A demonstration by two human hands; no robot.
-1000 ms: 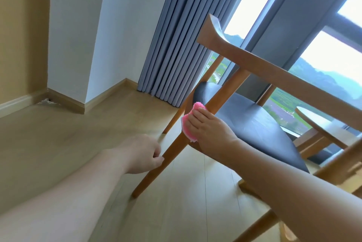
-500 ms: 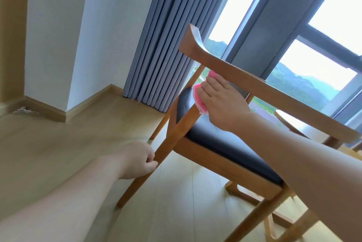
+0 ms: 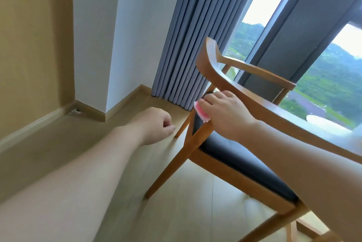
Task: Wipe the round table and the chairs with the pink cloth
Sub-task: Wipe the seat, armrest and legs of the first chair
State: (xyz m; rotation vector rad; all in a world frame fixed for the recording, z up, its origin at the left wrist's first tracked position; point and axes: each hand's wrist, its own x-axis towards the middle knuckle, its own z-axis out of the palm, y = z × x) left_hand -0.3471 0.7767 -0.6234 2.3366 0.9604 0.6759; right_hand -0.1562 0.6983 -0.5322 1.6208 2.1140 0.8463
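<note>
The right hand (image 3: 227, 112) grips the cloth (image 3: 201, 112) against the chair (image 3: 231, 165) strut, which slants up toward the rail just above. The left hand (image 3: 156, 124) hangs nearby, seemingly curled on nothing, farther from the strut.

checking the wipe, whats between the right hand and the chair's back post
The pink cloth, pressed by the right hand against the chair post, in the head view.

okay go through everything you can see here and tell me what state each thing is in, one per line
Pink cloth: bunched in the right hand's grip, pressed to the chair's rear post.
Right hand: curled round the cloth.
Left hand: loosely curled, holding nothing.
Wooden chair with black seat: upright on the floor.
Grey pleated curtain: drawn aside, window uncovered.
</note>
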